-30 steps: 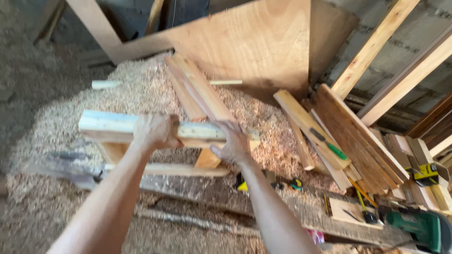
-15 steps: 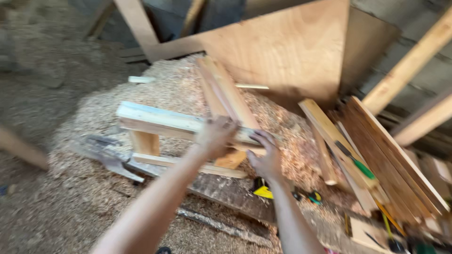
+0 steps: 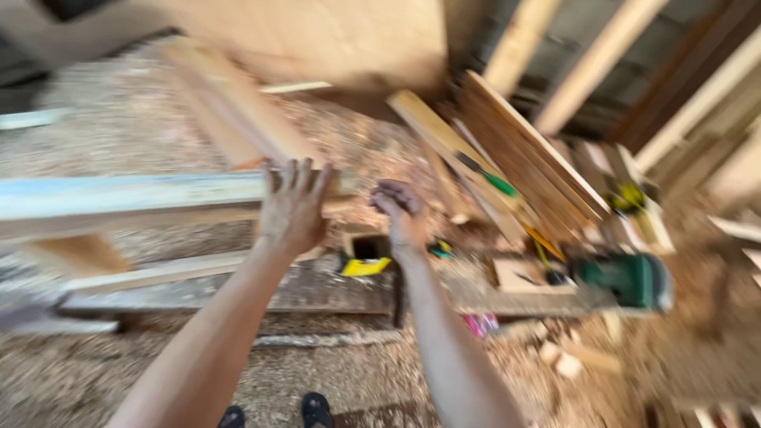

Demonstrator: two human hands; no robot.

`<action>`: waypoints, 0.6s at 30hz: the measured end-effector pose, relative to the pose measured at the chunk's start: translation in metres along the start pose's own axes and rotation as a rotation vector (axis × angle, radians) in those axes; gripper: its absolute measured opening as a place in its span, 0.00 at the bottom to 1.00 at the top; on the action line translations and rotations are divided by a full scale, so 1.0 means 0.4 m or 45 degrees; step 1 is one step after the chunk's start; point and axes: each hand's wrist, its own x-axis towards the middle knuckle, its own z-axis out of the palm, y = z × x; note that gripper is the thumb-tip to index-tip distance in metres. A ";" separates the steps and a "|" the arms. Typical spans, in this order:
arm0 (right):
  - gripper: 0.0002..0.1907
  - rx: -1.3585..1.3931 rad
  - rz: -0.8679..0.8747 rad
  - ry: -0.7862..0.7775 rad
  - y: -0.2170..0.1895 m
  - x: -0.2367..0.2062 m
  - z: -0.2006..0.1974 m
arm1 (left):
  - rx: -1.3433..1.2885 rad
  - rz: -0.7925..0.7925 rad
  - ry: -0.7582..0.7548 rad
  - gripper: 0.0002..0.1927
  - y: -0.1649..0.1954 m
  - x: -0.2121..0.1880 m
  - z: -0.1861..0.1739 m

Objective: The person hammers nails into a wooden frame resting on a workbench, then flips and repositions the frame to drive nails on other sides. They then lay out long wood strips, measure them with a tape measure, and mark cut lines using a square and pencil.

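Head view: two bare hands at a long pale blue-painted wooden beam.

Left hand [image 3: 295,208] lies flat, fingers spread, pressed on the right end of the long pale blue-painted wooden beam [image 3: 135,198], which runs leftward over the sawdust-covered floor [image 3: 119,127]. Right hand [image 3: 400,210], curled into a loose fist, hovers just beside that end; motion blur hides whether it holds anything. Green power tool [image 3: 626,279] lies well apart, right.

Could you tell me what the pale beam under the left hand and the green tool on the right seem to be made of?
The beam looks like sawn wood with a faded bluish-white coat, bare tan along its lower edge. The green tool looks like moulded plastic with a smooth housing, though blur leaves this uncertain. The left hand lies flat on the beam.
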 end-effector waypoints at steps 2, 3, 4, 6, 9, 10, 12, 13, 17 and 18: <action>0.14 -0.016 0.102 0.162 0.006 -0.023 -0.079 | -0.033 0.006 0.021 0.51 0.063 0.019 -0.001; 0.13 -0.073 0.167 0.269 0.005 -0.042 -0.121 | -0.041 -0.008 0.018 0.50 0.096 0.029 -0.001; 0.13 -0.128 0.234 0.368 0.007 -0.058 -0.162 | -0.050 -0.030 0.014 0.49 0.122 0.037 0.000; 0.13 -0.367 0.357 0.427 0.023 -0.094 -0.226 | 0.038 -0.049 -0.016 0.49 0.160 0.053 0.010; 0.14 -0.507 0.650 0.405 0.079 -0.120 -0.313 | 0.121 -0.070 0.079 0.46 0.193 0.070 0.047; 0.14 -0.524 0.755 0.382 0.100 -0.116 -0.347 | 0.136 -0.073 0.142 0.44 0.202 0.078 0.063; 0.12 -0.899 0.868 0.284 0.146 -0.119 -0.419 | 0.158 -0.061 0.226 0.43 0.216 0.092 0.097; 0.11 -1.084 0.918 0.227 0.171 -0.116 -0.451 | 0.175 -0.056 0.270 0.42 0.225 0.105 0.111; 0.10 -1.667 0.694 -0.135 0.281 -0.115 -0.568 | 0.201 -0.084 0.294 0.41 0.282 0.138 0.153; 0.11 -1.738 0.679 -0.189 0.312 -0.113 -0.584 | 0.192 -0.094 0.341 0.40 0.301 0.145 0.158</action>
